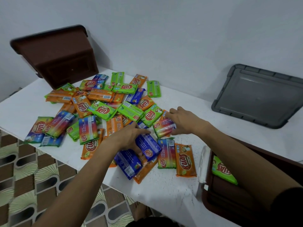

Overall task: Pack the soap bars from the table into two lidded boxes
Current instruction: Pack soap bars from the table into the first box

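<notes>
Soap bars: rectangular bars in glossy plastic wrappers (101, 110), green, orange, blue & rainbow, lay in a loose heap on the white table (164, 185). One green bar (221, 171) lay inside the dark brown plastic box (226, 202) at our right.
Handling: we judged each bar stiff, rather light, not fragile, but with a slippery wrapper. Best hold is across the short width, thumb vs. fingers.
Left hand (129, 138): palm down, fingers & thumb curled round a blue-wrapped bar (148, 147), a narrow grip.
Right hand (185, 122): reached farther, fingers over a rainbow-striped bar (164, 128), thumb at its near edge, pinching it. Whether it was lifted, we could not tell.
</notes>
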`<state>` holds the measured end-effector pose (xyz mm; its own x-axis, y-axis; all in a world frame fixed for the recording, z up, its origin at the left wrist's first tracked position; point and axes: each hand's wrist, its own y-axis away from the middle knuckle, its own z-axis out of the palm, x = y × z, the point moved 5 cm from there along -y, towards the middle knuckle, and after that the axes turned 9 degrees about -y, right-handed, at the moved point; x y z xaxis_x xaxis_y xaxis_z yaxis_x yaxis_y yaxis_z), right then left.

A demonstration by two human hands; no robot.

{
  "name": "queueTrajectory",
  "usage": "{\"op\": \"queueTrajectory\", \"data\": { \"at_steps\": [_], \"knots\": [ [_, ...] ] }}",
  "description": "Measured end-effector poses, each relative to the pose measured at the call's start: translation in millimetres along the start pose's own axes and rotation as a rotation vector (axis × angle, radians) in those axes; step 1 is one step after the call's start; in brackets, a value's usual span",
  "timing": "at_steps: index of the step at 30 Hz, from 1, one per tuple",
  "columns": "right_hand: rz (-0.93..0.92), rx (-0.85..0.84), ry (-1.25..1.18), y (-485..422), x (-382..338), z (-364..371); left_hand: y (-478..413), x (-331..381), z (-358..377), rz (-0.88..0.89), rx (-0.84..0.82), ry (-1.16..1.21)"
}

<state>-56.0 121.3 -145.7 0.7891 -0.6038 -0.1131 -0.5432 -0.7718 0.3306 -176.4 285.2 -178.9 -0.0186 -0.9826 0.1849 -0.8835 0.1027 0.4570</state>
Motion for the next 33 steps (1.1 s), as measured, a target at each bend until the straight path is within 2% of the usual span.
{"op": "queueTrajectory", "data": {
  "at_steps": [7,12,16,23,33],
  "knots": [
    [0.049,0.095,-0.111,28,12,-20,-3,2,-5,0.018,-0.033,-0.05],
    [0.088,0.164,-0.216,60,21,-40,0,14,-25,0.098,0.18,-0.188],
    [0.156,0.216,-0.257,96,31,-54,3,31,-44,0.152,0.326,-0.187],
    [0.258,0.297,-0.35,180,58,-60,14,92,-83,0.295,0.512,-0.162],
    [0.444,0.338,-0.39,303,92,-41,10,202,-88,0.52,0.548,-0.109]
  ]
}}
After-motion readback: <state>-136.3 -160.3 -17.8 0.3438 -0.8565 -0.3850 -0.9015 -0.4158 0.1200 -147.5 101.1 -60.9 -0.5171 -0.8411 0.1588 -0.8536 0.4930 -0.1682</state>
